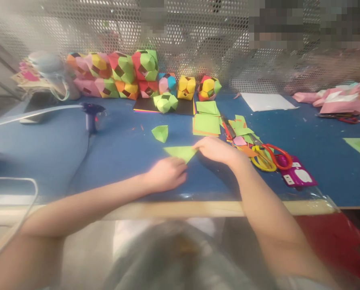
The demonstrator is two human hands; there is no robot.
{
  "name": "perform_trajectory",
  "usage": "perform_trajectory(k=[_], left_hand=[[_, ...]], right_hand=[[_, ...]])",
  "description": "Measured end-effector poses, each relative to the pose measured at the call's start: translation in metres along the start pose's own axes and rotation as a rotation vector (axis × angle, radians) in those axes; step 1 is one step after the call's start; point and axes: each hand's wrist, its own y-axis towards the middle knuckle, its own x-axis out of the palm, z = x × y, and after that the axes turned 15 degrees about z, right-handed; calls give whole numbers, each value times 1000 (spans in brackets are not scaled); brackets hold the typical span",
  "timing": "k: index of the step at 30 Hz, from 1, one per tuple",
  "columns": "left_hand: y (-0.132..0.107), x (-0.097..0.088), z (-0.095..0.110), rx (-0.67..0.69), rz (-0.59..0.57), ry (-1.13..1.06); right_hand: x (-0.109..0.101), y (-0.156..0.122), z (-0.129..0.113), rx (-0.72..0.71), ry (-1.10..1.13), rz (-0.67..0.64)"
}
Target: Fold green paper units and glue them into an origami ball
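A green paper triangle (180, 152) lies flat on the blue table (122, 149) near its front edge. My left hand (166, 174) is curled, its fingertips pressing the triangle's lower right part. My right hand (217, 150) pinches the triangle's right tip. A small folded green paper piece (161, 133) stands just behind the triangle. A stack of green paper squares (206, 124) lies behind my right hand.
Colourful folded paper balls (122, 74) line the back by a mesh wall. A glue gun (91, 114) stands at the left with its cable. Red and yellow scissors (269, 156), a purple tool (297, 175) and paper scraps lie right. White sheet (266, 102) and pink papers (340, 100) at back right.
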Motion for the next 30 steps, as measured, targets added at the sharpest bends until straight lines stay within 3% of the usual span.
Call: perform_trajectory(k=[3, 6, 8, 11, 16, 21, 27, 30], left_hand=[[-1, 1, -1, -2, 11, -10], [-1, 2, -1, 2, 32, -7], [-2, 3, -1, 8, 39, 2], [-2, 6, 0, 16, 47, 28], [-4, 12, 0, 53, 100, 78], [-5, 17, -1, 93, 148, 87], [-6, 21, -1, 128, 193, 46], [-7, 24, -2, 152, 238, 37]], right_hand=[[-11, -2, 16, 144, -11, -8], [-14, -2, 18, 169, 19, 7], [-12, -1, 11, 155, 59, 103], [-1, 2, 1, 5, 179, 254], [35, 10, 2, -374, 291, 255], [61, 21, 11, -531, 296, 353], [57, 30, -3, -625, 64, 259], [56, 34, -5, -654, 73, 248]])
